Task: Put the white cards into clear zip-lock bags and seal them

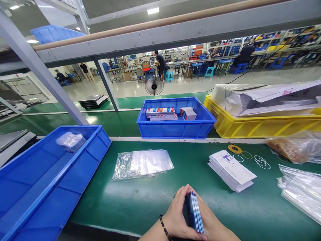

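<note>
Both of my hands are closed around a small stack of dark blue booklets [196, 212], held on edge just above the green tabletop at the near side. My left hand [177, 211], with a beaded bracelet at its wrist, grips the stack from the left. Against the right face presses my right hand [209, 216], its fingers partly hidden behind the stack. Farther right lies a pile of white printed leaflets [232, 169]. Clear plastic bags [150, 162] are spread out ahead of my left hand.
A long blue bin [82, 167] at left holds a bagged bundle [71, 141]. Printed stacks [162, 113] sit inside another blue bin [175, 130]. At right are a yellow crate [271, 127], rubber bands [235, 149], a brown-filled bag [288, 149] and plastic sleeves [301, 189]. A metal shelf frame crosses overhead.
</note>
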`<state>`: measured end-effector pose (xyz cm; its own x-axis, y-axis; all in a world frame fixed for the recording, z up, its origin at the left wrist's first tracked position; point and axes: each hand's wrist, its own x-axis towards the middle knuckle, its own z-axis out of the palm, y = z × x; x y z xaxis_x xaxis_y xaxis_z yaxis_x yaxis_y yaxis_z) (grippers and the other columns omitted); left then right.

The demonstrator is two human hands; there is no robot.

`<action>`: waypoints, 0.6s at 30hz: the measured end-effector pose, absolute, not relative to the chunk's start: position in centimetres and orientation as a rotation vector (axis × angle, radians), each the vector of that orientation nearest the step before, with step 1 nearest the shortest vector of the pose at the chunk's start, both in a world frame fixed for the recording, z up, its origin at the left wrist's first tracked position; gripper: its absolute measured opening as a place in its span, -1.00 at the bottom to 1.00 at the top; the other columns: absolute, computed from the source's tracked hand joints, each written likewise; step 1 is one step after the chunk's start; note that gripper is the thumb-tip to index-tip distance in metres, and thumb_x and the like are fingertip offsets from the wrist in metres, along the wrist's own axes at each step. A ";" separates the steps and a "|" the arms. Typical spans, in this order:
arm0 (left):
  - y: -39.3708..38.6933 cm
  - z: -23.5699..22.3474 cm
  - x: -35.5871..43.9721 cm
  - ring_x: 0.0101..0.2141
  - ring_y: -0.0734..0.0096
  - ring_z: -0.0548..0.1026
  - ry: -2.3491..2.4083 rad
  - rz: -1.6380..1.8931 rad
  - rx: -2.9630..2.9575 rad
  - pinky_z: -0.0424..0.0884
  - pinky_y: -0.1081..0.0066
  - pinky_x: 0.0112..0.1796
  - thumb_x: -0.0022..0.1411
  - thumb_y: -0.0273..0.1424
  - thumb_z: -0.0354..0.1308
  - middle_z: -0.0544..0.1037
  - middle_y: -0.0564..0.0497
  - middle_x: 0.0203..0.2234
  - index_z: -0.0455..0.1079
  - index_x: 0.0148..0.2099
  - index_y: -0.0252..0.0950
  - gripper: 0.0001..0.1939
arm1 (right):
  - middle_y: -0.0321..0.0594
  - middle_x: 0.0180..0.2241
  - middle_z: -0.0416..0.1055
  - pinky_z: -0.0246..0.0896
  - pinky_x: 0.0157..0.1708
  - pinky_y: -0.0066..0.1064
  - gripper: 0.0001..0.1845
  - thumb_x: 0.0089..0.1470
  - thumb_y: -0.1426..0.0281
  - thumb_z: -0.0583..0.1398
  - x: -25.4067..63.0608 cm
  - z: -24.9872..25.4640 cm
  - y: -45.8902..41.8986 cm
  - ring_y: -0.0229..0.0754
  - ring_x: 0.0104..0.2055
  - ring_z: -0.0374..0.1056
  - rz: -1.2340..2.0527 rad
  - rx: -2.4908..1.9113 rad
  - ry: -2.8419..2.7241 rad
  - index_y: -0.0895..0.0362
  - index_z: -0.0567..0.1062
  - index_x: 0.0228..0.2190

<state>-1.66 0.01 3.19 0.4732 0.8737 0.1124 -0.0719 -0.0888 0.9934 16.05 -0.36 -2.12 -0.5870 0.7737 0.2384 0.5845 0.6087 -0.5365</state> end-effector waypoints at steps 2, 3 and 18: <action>0.0 3.1 -1.7 0.16 -0.13 0.00 0.758 0.924 1.460 -0.20 0.01 0.13 -0.30 -0.26 0.38 0.10 -0.27 0.16 -0.05 0.23 -0.35 0.07 | 0.20 0.21 -0.11 0.03 0.06 0.06 0.09 -0.06 0.25 0.17 16.1 -2.3 -0.4 0.20 0.22 -0.15 0.562 -1.052 -2.395 0.20 -0.48 0.19; -0.1 3.1 -1.7 0.15 -0.12 0.01 0.763 0.929 1.473 -0.19 0.03 0.14 -0.30 -0.27 0.38 0.10 -0.27 0.16 -0.06 0.24 -0.34 0.07 | 0.22 0.21 -0.12 0.02 0.06 0.08 0.08 -0.06 0.25 0.17 16.1 -2.5 -0.4 0.21 0.22 -0.17 0.570 -1.044 -2.394 0.21 -0.48 0.19; 0.9 1.8 -0.6 0.17 0.05 0.01 0.812 1.185 1.004 0.01 0.24 0.11 -0.12 0.00 0.20 -0.05 -0.22 0.20 -0.40 0.27 -0.22 0.10 | 0.03 -0.14 0.30 0.12 -0.06 -0.21 -0.28 -0.37 0.43 0.20 15.6 10.4 7.0 0.03 -0.08 0.24 0.530 -1.651 -2.434 0.28 0.22 -0.06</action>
<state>-0.59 0.88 1.79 0.2070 0.9783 0.0019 -0.3515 0.0725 0.9334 15.57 7.02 10.44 -0.3818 0.9215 -0.0707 0.8674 0.3309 -0.3716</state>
